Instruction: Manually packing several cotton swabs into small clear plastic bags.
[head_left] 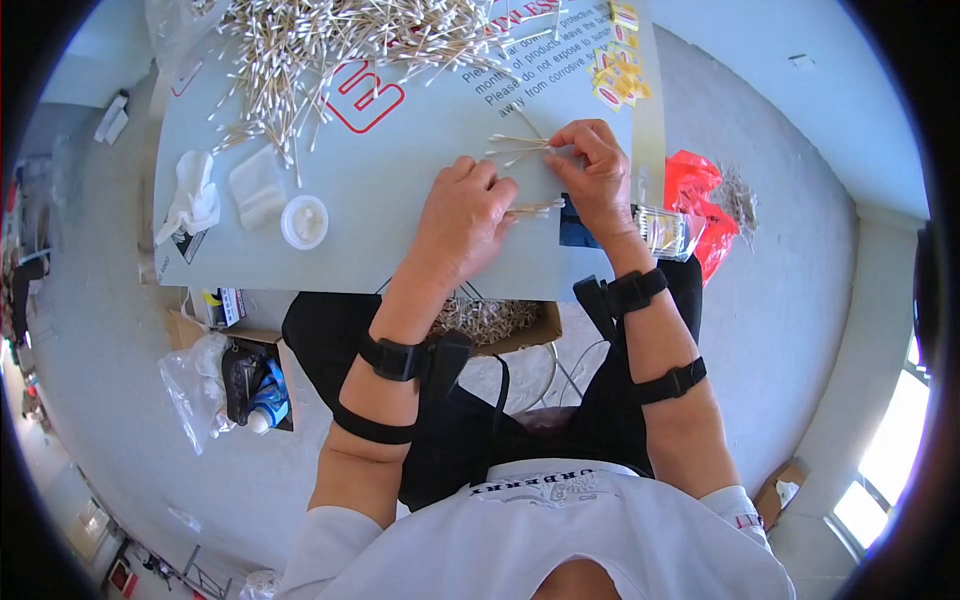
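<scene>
My left hand [465,215] is closed over the table, gripping a small bundle of cotton swabs [535,209] whose white tips stick out to the right. To its right and a little farther off, my right hand [597,175] pinches the ends of a few loose cotton swabs [518,141] between thumb and fingers. They fan out leftward, just above the tabletop. A large heap of cotton swabs [300,60] covers the far left of the table.
A round white tub [304,222], a folded white pad [258,187] and a crumpled white cloth [197,200] lie at left. Yellow labels [620,72] sit far right. A red bag [690,175] hangs by the right edge. Below the table is a cardboard box of swabs [490,322].
</scene>
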